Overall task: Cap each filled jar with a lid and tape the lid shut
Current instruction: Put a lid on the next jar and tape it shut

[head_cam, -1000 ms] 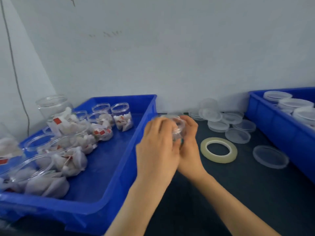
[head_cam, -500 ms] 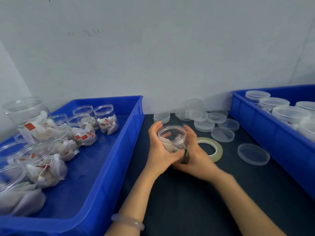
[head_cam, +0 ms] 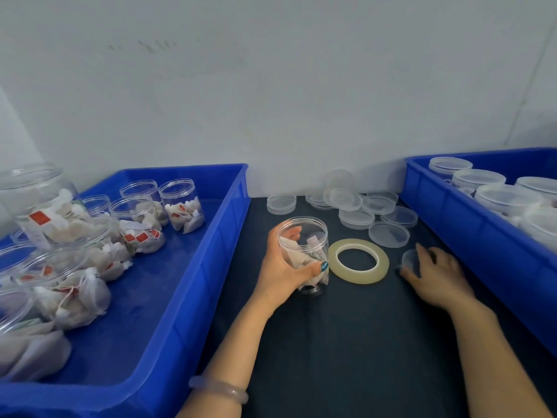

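Clear jar [head_cam: 303,254], filled, no lid yet, on desk [head_cam: 346,342], gripped by my left hand [head_cam: 283,273]. Right hand [head_cam: 437,276] apart, touching loose lid [head_cam: 410,260], grasp unclear. Tape roll [head_cam: 358,260] untouched. Open jars [head_cam: 180,203] crowd left bin [head_cam: 217,267]; capped ones [head_cam: 479,181] in right bin [head_cam: 470,236].

My left hand [head_cam: 283,267] is wrapped round the jar [head_cam: 310,236], thumb across the front with its painted nail showing, fingers behind the clear wall. Its forearm runs up from the bottom edge, a pale bracelet [head_cam: 218,390] at the wrist. My right hand [head_cam: 437,276] lies palm down, well apart from the left, fingers curled over a lid [head_cam: 410,262], thumb at its near edge, bare forearm stretching back to the lower right.
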`<control>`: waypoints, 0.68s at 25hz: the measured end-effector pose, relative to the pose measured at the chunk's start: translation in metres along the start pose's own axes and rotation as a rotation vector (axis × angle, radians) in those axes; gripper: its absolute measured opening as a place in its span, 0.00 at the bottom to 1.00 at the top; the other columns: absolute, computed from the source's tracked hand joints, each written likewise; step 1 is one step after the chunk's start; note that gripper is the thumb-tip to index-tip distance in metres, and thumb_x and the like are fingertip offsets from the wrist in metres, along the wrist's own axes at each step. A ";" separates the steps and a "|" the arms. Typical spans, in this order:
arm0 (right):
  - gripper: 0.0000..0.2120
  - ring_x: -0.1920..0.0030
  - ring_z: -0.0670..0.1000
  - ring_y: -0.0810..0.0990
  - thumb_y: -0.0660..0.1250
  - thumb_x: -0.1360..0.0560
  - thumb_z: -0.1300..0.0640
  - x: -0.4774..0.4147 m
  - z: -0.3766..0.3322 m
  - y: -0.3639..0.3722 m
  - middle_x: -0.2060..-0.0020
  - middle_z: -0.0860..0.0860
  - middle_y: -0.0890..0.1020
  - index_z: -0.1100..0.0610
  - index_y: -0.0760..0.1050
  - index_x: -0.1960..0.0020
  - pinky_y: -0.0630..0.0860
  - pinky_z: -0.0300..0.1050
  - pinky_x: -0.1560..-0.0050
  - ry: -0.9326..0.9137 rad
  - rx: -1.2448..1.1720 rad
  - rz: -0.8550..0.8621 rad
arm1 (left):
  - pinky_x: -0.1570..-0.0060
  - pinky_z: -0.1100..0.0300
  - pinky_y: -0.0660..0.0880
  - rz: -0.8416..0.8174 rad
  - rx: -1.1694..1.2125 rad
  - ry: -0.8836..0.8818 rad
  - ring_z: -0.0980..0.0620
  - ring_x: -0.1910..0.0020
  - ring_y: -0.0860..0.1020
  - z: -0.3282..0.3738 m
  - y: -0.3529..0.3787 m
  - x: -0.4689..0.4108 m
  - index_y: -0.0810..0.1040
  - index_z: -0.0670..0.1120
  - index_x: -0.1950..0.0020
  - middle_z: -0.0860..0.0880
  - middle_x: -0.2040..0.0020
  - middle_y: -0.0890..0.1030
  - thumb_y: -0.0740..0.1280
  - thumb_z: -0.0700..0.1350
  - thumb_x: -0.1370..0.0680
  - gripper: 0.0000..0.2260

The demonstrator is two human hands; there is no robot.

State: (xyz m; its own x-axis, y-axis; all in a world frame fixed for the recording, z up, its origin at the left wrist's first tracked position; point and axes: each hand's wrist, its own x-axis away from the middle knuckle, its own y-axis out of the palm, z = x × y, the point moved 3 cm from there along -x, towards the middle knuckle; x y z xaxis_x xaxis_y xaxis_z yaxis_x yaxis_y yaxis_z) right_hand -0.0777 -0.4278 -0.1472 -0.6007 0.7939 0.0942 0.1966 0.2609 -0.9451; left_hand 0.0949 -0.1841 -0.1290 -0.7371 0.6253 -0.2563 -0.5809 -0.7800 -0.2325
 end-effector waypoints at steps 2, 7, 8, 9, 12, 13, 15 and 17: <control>0.38 0.26 0.63 0.57 0.58 0.20 0.39 0.007 -0.009 -0.009 0.25 0.61 0.58 0.50 0.42 0.19 0.62 0.60 0.28 0.016 -0.132 0.140 | 0.43 0.73 0.72 0.006 0.006 0.001 0.67 0.35 0.72 -0.001 0.001 0.000 0.65 0.57 0.30 0.62 0.34 0.74 0.82 0.43 0.33 0.38; 0.33 0.32 0.55 0.65 0.65 0.23 0.40 0.041 -0.076 -0.047 0.33 0.57 0.62 0.36 0.53 0.23 0.65 0.52 0.34 -0.405 -0.976 0.466 | 0.46 0.75 0.72 0.016 -0.008 0.003 0.69 0.36 0.72 -0.002 0.002 -0.001 0.65 0.60 0.31 0.64 0.35 0.74 0.82 0.46 0.34 0.38; 0.30 0.32 0.53 0.68 0.67 0.26 0.39 0.049 -0.097 -0.051 0.33 0.55 0.63 0.34 0.59 0.27 0.68 0.50 0.34 -0.534 -1.123 0.370 | 0.46 0.75 0.72 0.019 -0.010 0.001 0.69 0.37 0.72 -0.002 0.002 0.000 0.66 0.61 0.32 0.64 0.35 0.74 0.82 0.46 0.34 0.38; 0.28 0.32 0.52 0.72 0.71 0.28 0.41 0.054 -0.119 -0.054 0.33 0.54 0.63 0.36 0.63 0.32 0.72 0.48 0.36 -0.647 -1.247 0.243 | 0.46 0.75 0.72 0.025 -0.010 -0.002 0.69 0.37 0.72 -0.001 0.002 0.000 0.66 0.61 0.32 0.65 0.35 0.74 0.82 0.47 0.34 0.38; 0.30 0.33 0.53 0.76 0.79 0.33 0.52 0.058 -0.173 -0.054 0.36 0.54 0.67 0.47 0.61 0.44 0.79 0.43 0.44 -0.818 -1.401 -0.029 | 0.45 0.74 0.72 0.034 -0.013 -0.014 0.69 0.37 0.72 -0.001 0.002 0.002 0.65 0.61 0.31 0.66 0.36 0.74 0.82 0.49 0.35 0.39; 0.31 0.35 0.52 0.76 0.79 0.36 0.49 0.057 -0.184 -0.052 0.37 0.53 0.69 0.48 0.60 0.46 0.80 0.44 0.44 -0.819 -1.346 -0.022 | 0.46 0.76 0.71 0.031 -0.018 -0.017 0.71 0.37 0.72 0.000 0.002 0.002 0.64 0.62 0.31 0.66 0.36 0.74 0.82 0.50 0.35 0.39; 0.35 0.40 0.48 0.79 0.79 0.42 0.38 0.052 -0.190 -0.043 0.39 0.49 0.76 0.48 0.62 0.47 0.81 0.44 0.47 -0.790 -1.165 0.030 | 0.49 0.77 0.72 0.026 -0.036 -0.026 0.73 0.39 0.72 0.001 0.002 0.002 0.63 0.66 0.32 0.68 0.38 0.75 0.82 0.53 0.35 0.39; 0.36 0.42 0.48 0.80 0.80 0.46 0.34 0.045 -0.185 -0.027 0.42 0.44 0.80 0.48 0.65 0.49 0.80 0.52 0.45 -0.715 -1.076 0.007 | 0.53 0.75 0.73 0.031 -0.032 -0.054 0.71 0.43 0.75 0.000 0.002 0.002 0.64 0.69 0.37 0.67 0.42 0.78 0.81 0.53 0.36 0.36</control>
State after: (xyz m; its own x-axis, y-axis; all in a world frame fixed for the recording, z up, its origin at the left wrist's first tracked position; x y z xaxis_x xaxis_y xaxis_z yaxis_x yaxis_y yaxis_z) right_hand 0.0335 -0.2971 -0.0598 -0.8106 0.4159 -0.4124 0.5224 0.8317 -0.1881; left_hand 0.0928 -0.1846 -0.1301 -0.7727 0.5978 -0.2134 -0.5465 -0.7975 -0.2554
